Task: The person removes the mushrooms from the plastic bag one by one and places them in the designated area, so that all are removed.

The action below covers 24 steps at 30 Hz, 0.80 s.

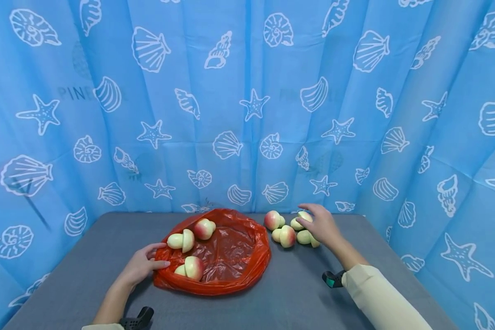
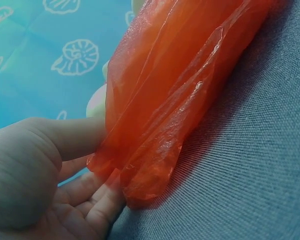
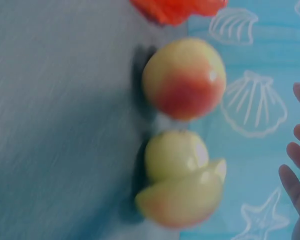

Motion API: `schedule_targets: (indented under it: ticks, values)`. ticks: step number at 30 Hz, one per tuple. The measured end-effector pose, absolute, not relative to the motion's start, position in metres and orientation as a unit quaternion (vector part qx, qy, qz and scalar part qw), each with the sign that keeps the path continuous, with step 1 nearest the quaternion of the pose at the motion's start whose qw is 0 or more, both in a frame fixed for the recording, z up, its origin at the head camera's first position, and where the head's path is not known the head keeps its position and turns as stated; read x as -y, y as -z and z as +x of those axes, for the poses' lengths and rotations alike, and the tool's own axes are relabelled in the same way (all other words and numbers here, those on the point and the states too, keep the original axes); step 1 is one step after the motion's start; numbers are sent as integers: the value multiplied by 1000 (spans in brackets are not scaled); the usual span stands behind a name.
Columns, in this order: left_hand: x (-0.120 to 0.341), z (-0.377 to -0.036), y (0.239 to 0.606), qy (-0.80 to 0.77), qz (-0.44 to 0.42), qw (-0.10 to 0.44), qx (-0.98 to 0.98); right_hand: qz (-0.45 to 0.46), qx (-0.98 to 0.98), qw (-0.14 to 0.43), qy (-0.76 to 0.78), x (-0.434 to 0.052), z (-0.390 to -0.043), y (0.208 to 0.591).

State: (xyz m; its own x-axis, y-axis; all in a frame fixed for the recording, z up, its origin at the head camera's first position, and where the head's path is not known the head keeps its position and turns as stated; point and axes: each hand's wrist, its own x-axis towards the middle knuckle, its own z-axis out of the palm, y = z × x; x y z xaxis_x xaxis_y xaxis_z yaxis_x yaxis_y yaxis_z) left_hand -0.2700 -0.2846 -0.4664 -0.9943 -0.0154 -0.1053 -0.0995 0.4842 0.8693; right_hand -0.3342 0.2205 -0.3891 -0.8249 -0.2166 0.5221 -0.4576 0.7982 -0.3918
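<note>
A red plastic bag [image 1: 262, 256] lies spread with its mouth up on the table. My left hand [image 1: 138, 266] pinches the bag's left edge, thumb on one side and fingers on the other, as the left wrist view shows. Three mushroom-shaped pieces, cream with some red blush, sit in the bag: one [image 1: 205, 228] at the back, one [image 1: 182, 240] at the left, one [image 1: 191, 267] in front. My right hand [image 1: 323, 227] hovers over several more mushroom-shaped pieces [image 1: 286, 236] right of the bag. Its fingers are spread, holding nothing, and partly overlap the rear right piece [image 1: 305, 215].
A grey cloth covers the table [image 1: 288, 293]. Close behind and at both sides hangs a blue curtain [image 1: 247, 123] with white shell and starfish prints. Dark wrist straps [image 1: 333, 278] sit on both forearms.
</note>
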Motion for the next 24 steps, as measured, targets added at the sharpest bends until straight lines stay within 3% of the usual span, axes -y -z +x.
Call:
schedule_targets:
  ticks: [13, 19, 24]
  values:
    - [284, -270, 466, -507, -28, 40, -861, 253, 883, 256, -301, -150, -339, 376]
    - [285, -270, 465, -506, -25, 37, -861, 273, 886, 214, -308, -118, -336, 379]
    - [285, -270, 465, -505, -24, 36, -862, 283, 892, 129, -327, -97, -333, 381]
